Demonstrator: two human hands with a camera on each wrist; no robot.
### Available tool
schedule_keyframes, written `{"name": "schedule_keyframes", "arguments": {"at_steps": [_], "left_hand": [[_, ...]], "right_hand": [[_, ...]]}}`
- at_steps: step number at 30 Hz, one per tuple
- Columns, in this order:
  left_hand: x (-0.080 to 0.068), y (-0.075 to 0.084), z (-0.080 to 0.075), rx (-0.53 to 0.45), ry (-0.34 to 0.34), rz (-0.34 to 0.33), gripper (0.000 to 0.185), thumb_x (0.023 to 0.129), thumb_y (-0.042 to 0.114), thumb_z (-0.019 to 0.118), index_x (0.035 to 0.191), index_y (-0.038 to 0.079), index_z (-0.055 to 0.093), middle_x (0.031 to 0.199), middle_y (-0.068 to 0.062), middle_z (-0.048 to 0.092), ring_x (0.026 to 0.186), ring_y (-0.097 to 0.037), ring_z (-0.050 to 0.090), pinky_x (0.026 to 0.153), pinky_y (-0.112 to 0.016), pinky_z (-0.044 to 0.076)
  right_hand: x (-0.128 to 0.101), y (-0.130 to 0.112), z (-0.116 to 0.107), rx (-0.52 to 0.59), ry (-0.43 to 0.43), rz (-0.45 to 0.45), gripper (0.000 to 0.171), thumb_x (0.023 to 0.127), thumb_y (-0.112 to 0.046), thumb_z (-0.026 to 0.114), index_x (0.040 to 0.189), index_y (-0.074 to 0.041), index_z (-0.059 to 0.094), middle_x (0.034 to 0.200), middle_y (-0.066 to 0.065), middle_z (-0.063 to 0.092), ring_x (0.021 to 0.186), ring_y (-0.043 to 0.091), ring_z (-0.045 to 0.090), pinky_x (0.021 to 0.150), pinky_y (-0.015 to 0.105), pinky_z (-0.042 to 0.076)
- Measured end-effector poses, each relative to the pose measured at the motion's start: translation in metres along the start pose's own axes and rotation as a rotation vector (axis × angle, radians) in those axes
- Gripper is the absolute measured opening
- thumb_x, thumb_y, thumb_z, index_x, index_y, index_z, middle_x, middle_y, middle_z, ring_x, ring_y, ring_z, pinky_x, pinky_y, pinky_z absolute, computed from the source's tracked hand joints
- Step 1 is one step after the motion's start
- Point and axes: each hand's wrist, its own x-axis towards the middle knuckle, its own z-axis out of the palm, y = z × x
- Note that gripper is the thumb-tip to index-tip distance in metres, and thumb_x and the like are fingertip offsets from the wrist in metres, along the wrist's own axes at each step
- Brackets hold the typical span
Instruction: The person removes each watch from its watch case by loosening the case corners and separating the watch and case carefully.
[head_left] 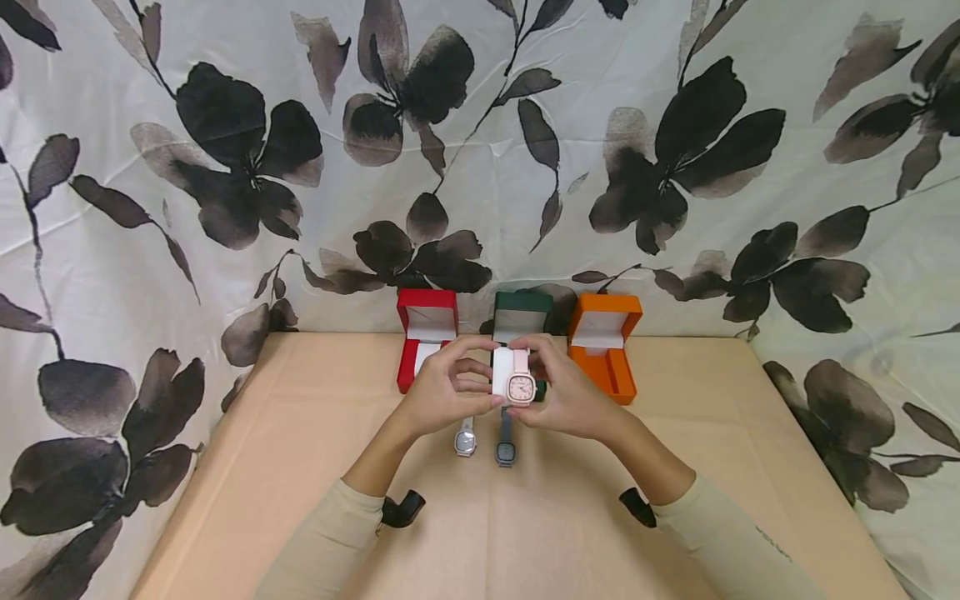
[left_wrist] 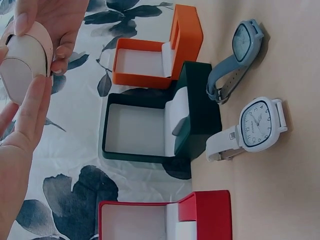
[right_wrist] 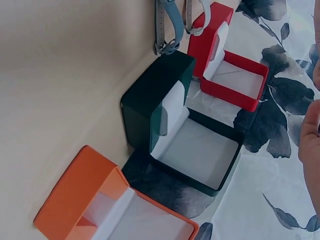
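Note:
Above the table's middle, both hands hold a pink square-faced watch (head_left: 521, 386) wrapped round a white cushion (head_left: 501, 372). My left hand (head_left: 459, 385) grips the cushion's left side, fingers curled over it. My right hand (head_left: 557, 388) pinches the watch from the right. In the left wrist view the pink strap (left_wrist: 44, 37) lies over the cushion (left_wrist: 22, 62) between the fingers (left_wrist: 31, 107) of both hands. Just behind the hands stands an open dark green box (head_left: 522, 317) (left_wrist: 150, 125) (right_wrist: 170, 125), which holds only its white lining.
An open red box (head_left: 426, 333) (left_wrist: 167, 220) (right_wrist: 227, 67) stands left of the green one, an open orange box (head_left: 604, 337) (left_wrist: 155, 55) (right_wrist: 95, 207) right of it. A white watch (head_left: 465, 438) (left_wrist: 255, 125) and a blue-grey watch (head_left: 505, 448) (left_wrist: 241, 52) lie on the tan table (head_left: 300, 467) below the hands. Flowered cloth (head_left: 225, 167) hangs behind.

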Motion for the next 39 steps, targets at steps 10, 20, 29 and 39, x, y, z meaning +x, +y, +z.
{"name": "schedule_keyframes", "arguments": {"at_steps": [10, 20, 29, 39], "left_hand": [[-0.0009, 0.0018, 0.0001, 0.003, 0.004, 0.007, 0.065, 0.077, -0.004, 0.085, 0.134, 0.006, 0.056, 0.132, -0.014, 0.058, 0.101, -0.029, 0.072, 0.086, -0.044, 0.063], [-0.0019, 0.0027, 0.0008, 0.023, 0.008, 0.004, 0.063, 0.077, -0.001, 0.086, 0.132, 0.009, 0.057, 0.127, -0.01, 0.06, 0.099, -0.028, 0.073, 0.085, -0.037, 0.064], [-0.0016, 0.0052, 0.0002, 0.042, -0.008, -0.005, 0.063, 0.078, 0.0, 0.086, 0.133, 0.01, 0.057, 0.128, -0.009, 0.059, 0.1, -0.028, 0.073, 0.086, -0.036, 0.064], [0.0004, 0.0072, 0.0, 0.035, -0.024, -0.031, 0.064, 0.078, 0.0, 0.085, 0.134, 0.008, 0.055, 0.13, -0.014, 0.059, 0.103, -0.03, 0.073, 0.087, -0.041, 0.063]], "right_hand": [[-0.0005, -0.0013, -0.0004, 0.018, -0.002, 0.013, 0.091, 0.072, -0.013, 0.094, 0.144, -0.013, 0.039, 0.139, 0.01, 0.047, 0.111, 0.022, 0.057, 0.1, 0.038, 0.058], [-0.0018, -0.0005, -0.0018, -0.017, 0.012, 0.014, 0.092, 0.07, -0.019, 0.096, 0.143, -0.013, 0.041, 0.134, 0.009, 0.048, 0.107, 0.02, 0.055, 0.095, 0.039, 0.06], [-0.0035, -0.0022, -0.0026, -0.061, 0.009, 0.006, 0.091, 0.071, -0.017, 0.095, 0.143, -0.013, 0.041, 0.134, 0.009, 0.048, 0.108, 0.02, 0.056, 0.096, 0.04, 0.06], [-0.0036, -0.0025, -0.0043, -0.067, -0.011, -0.004, 0.089, 0.073, -0.014, 0.091, 0.144, -0.012, 0.038, 0.135, 0.011, 0.046, 0.106, 0.024, 0.058, 0.094, 0.028, 0.058]]}}
